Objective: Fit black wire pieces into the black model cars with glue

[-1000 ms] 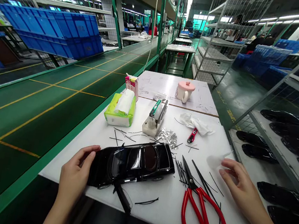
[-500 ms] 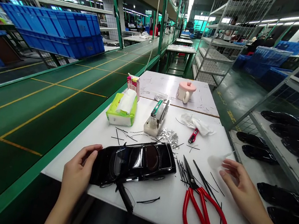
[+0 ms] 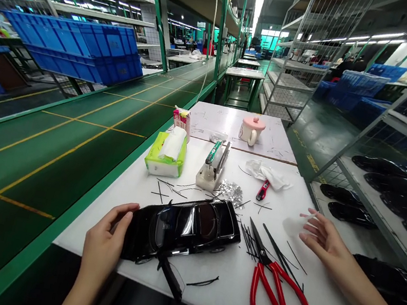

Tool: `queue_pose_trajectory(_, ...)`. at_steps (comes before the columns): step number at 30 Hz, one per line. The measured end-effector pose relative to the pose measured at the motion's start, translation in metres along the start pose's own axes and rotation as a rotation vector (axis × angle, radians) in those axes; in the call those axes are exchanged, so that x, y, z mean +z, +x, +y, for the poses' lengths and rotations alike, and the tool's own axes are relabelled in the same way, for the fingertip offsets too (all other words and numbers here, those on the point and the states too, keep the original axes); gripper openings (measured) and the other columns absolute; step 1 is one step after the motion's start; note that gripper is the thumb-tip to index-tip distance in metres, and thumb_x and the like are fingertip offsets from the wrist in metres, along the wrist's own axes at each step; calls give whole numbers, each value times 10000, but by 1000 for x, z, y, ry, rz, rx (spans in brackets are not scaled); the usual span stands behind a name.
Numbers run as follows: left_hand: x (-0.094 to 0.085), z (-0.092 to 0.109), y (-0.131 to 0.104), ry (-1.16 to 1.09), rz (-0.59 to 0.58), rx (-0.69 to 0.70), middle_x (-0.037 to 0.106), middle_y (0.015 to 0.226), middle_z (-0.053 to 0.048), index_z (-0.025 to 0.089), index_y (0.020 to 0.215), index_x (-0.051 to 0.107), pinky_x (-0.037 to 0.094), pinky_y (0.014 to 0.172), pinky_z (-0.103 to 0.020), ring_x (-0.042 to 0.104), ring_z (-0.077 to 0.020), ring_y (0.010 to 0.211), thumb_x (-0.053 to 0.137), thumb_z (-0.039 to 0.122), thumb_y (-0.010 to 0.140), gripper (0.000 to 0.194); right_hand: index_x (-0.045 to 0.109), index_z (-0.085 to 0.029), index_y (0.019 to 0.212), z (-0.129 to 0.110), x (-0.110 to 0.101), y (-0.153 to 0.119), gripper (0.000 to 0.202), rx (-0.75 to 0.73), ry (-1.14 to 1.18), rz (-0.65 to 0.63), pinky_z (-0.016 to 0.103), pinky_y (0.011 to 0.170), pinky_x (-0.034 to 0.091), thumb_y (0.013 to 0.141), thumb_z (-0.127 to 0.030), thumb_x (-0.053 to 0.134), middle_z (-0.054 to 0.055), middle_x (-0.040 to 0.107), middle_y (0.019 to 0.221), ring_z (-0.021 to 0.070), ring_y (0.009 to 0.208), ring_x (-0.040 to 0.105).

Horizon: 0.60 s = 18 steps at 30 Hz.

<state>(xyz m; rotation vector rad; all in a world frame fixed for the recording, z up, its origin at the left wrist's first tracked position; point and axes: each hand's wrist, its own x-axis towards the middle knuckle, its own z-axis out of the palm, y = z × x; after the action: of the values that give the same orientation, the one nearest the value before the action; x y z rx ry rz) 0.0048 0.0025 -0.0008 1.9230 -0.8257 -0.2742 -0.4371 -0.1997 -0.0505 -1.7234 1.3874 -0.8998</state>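
Observation:
A glossy black model car [image 3: 183, 227] lies on the white tabletop, its near-side door [image 3: 170, 278] swung out toward me. My left hand [image 3: 108, 233] grips the car's left end, thumb on the near side, other fingers partly hidden. Over the table's right side, my right hand [image 3: 324, 238] hovers with fingers apart. A small pale strip [image 3: 310, 216] shows at its fingertips; whether it is held is unclear. Between car and right hand lie large red-handled scissors [image 3: 274, 289], blades slightly parted, beside thin black strips [image 3: 249, 239].
Behind the car stand a tissue pack [image 3: 166, 154], a drink carton [image 3: 182, 119], a stapler-like device [image 3: 212, 167], silvery bits [image 3: 231, 192], a red cutter [image 3: 263, 190], crumpled white tissue [image 3: 270, 174] and a lidded mug [image 3: 252, 130]. A green conveyor [image 3: 84, 138] runs left; a rack [image 3: 359, 199] of black car bodies stands right.
My right hand has shifted slightly, its fingers spreading a little more. The view has tilted a bit, so the table's things appear lower. The left hand stays on the model car.

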Motion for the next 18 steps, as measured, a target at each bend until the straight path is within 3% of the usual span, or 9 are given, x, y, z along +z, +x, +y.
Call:
queue_pose_trajectory(4,0,3,0,10,9,-17,748,1134,-107,182,1025,727,519,1025,-520,682,-277,1118,639,637,834,501,549,-288,1377,-6,3,2,661,23,7,-58,435,1058,539,824,-623,686,117,653,1368,325,1219,645)
queue_pose_trajectory(11,-1,7,0,36,9,-65,770,1134,-62,255,995,741,536,1052,-426,675,-305,1180,594,611,782,440,680,-266,1253,-9,6,-3,551,75,-11,-71,411,955,584,835,-626,672,90,724,1179,313,1076,689)
queue_pose_trajectory(18,-4,2,3,37,9,-91,781,1127,-72,265,959,752,525,1063,-501,685,-359,1169,592,678,732,498,734,-266,1170,-12,10,1,564,110,-10,-23,383,862,622,758,-650,715,94,760,1183,329,1037,721)
